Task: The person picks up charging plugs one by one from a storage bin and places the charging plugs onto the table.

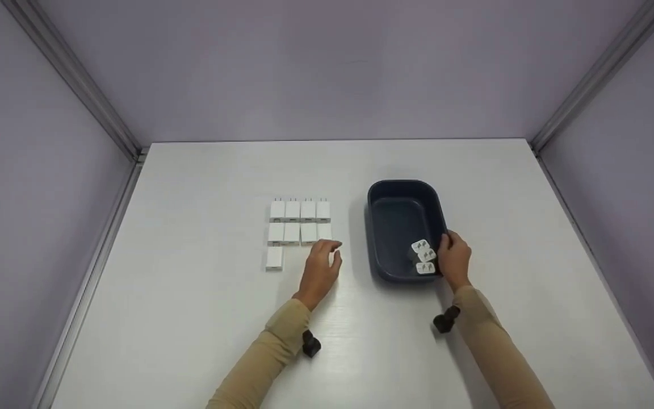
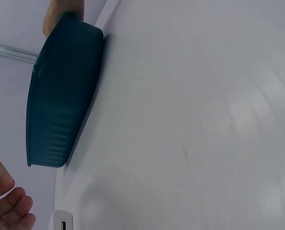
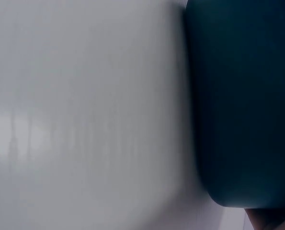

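White plug chargers [image 1: 292, 211] lie in two full rows on the table, with a single charger [image 1: 274, 258] in front at the left. My left hand [image 1: 320, 271] is just in front of the second row's right end, partly covering it. Its fingers are loosely bent with a gap to the thumb, and nothing shows between them. In the left wrist view, a charger [image 2: 62, 220] appears beside the left hand's fingers [image 2: 17, 206]. A dark blue bin [image 1: 398, 233] holds three chargers [image 1: 426, 255], prongs up, near its front right corner. My right hand [image 1: 454, 258] grips the bin's right rim.
The white table [image 1: 202, 318] has walls at its back and on both sides. Table surface separates the charger rows from the bin. A dark wrist device [image 1: 310, 344] is on the left sleeve, another [image 1: 445, 320] on the right.
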The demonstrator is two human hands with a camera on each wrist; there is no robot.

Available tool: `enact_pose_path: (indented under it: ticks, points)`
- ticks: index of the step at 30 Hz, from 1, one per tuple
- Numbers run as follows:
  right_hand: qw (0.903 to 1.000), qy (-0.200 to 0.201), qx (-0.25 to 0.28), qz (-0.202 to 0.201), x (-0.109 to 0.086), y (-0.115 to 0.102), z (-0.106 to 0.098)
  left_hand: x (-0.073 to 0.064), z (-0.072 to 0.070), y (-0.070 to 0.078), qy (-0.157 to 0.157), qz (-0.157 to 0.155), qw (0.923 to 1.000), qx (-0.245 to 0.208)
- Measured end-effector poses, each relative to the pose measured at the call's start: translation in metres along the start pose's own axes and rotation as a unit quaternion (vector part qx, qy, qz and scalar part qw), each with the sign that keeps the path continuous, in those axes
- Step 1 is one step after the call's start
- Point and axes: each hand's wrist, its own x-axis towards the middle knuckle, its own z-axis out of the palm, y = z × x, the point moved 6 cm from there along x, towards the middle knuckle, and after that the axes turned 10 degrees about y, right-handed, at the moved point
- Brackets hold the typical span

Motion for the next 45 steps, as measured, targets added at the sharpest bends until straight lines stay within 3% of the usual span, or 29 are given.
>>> enact_pose_path:
  ticks: [8, 14, 22, 32, 38, 45]
  points:
    - [1.0000, 0.002, -0.007, 0.003, -0.001, -0.001, 0.000, 0.002, 0.019, 0.031, -0.027, 0.038, 0.9987, -0.022]
    - [0.9999, 0.010, 0.001, -0.010, -0.001, -0.001, 0.000, 0.000, 0.032, 0.056, -0.046, 0.093, 0.9944, -0.020]
    - [1.0000, -0.002, 0.003, -0.008, -0.001, -0.002, 0.000, -0.002, 0.037, 0.071, -0.049, 0.124, 0.9910, -0.010]
    - [0.9999, -0.007, 0.006, -0.006, -0.002, -0.001, 0.001, -0.002, 0.049, 0.088, -0.080, 0.159, 0.9840, 0.003]
    - [1.0000, -0.001, 0.005, -0.005, -0.001, -0.001, 0.001, 0.000, 0.058, 0.094, -0.103, 0.155, 0.9826, 0.010]
    - [1.0000, -0.002, -0.003, -0.001, -0.002, -0.001, 0.000, 0.007, 0.068, 0.099, -0.136, 0.128, 0.9822, 0.017]
